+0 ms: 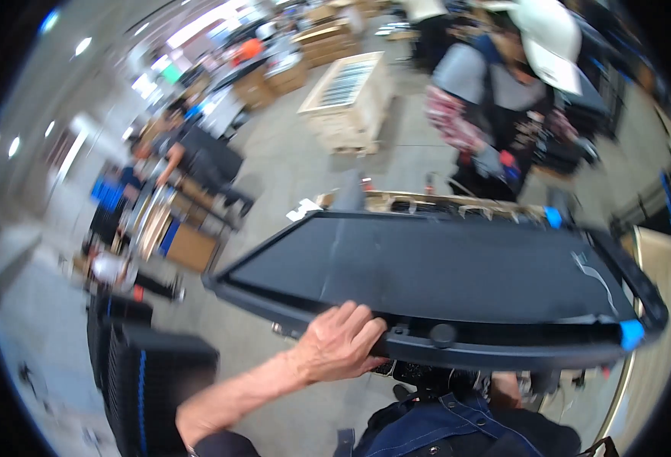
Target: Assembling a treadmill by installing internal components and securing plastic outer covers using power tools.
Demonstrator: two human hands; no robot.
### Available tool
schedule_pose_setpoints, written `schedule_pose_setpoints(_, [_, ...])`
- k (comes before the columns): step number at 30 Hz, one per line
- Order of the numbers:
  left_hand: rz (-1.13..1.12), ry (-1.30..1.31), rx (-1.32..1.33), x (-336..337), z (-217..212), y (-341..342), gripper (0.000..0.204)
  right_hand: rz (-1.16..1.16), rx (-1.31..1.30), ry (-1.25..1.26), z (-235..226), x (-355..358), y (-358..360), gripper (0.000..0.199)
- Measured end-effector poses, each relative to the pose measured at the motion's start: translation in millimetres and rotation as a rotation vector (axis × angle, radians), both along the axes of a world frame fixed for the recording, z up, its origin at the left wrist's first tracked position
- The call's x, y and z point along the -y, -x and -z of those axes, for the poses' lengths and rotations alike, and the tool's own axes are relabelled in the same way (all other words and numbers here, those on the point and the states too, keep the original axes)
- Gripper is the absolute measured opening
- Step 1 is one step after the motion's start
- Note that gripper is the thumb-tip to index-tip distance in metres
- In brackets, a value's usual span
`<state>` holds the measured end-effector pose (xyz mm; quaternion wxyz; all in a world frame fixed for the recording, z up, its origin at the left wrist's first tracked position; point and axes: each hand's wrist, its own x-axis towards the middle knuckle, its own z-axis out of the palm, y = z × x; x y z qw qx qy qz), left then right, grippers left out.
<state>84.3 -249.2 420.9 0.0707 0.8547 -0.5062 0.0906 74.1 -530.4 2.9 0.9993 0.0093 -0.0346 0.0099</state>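
Observation:
A large black frame (495, 358) with rounded corners surrounds a flat dark panel (457, 266), lying nearly level in front of me. My left hand (341, 340) is closed round the frame's near bar, left of a round black knob (443, 335). Blue wrapping (632, 334) covers part of the near right corner, and another blue piece (552, 217) shows at the far side. A thin pale strip or cord (598, 276) lies on the panel's right part. Below the near bar a bit of my right hand or wrist (505, 388) shows; its fingers are hidden.
Across the frame stands a co-worker (503, 99) in a white cap, beside a wooden-edged holder (427, 199) with black parts. A wooden crate (349, 103) stands beyond. Stacked black panels (160, 381) are at the lower left, with more people and boxes farther back.

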Motion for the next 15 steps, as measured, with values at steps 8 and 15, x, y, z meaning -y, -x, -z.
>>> schedule_pose_setpoints(8, [-0.153,0.248,0.463,-85,-79,64,0.068,-0.265,0.372,-0.092,-26,-32,-105,0.073])
schedule_pose_setpoints(15, [-0.219,0.429,0.718,-238,-89,104,0.045,-0.244,-0.081,0.170,-104,-154,-61,0.065])
